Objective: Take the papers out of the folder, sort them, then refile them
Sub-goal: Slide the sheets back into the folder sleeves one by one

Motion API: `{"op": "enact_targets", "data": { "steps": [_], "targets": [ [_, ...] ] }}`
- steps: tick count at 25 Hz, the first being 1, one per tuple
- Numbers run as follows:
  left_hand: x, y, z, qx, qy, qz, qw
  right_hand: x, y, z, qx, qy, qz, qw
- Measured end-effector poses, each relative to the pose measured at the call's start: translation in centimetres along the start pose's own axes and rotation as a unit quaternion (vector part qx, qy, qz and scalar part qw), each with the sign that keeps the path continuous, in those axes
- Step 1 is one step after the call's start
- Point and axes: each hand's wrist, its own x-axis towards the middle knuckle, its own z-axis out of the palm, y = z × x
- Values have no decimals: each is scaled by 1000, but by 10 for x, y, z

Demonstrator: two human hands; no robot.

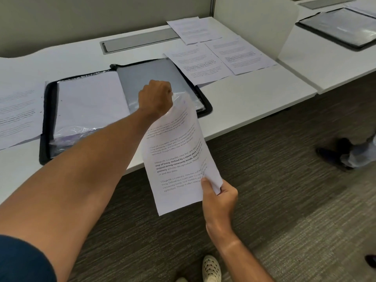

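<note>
Folder lies open and flat on the white desk, black zip edge all round, near the front edge. Its left half shows a clear plastic sleeve holding a white page; its right half is grey.

Left hand is over the right half of the folder, fingers curled into a fist, pinching the edge of a clear sleeve at the top of the held sheet. The fingertips face away, so the exact grip cannot be told.

Right hand is off the desk, above the carpet, thumb on top pinching the lower right corner of a printed sheet. The sheet runs from that hand up to the left hand, curved, text side up.

Three printed sheets lie on the desk beyond the folder to the right, overlapping at the edges. One further sheet lies left of the folder, touching it.
</note>
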Motion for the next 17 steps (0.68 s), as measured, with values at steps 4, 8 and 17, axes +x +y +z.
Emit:
{"op": "enact_targets", "data": {
  "steps": [4, 8, 17],
  "targets": [
    [8, 5, 2, 9, -8, 2, 1000, 2, -7, 1, -38, -11, -19, 999],
    [1, 0, 8, -1, -74, 20, 997, 4, -9, 3, -35, -10, -11, 999],
    [-2, -9, 11, -26, -65, 6, 998, 10, -5, 0, -26, 5, 13, 1000]
  ]
}}
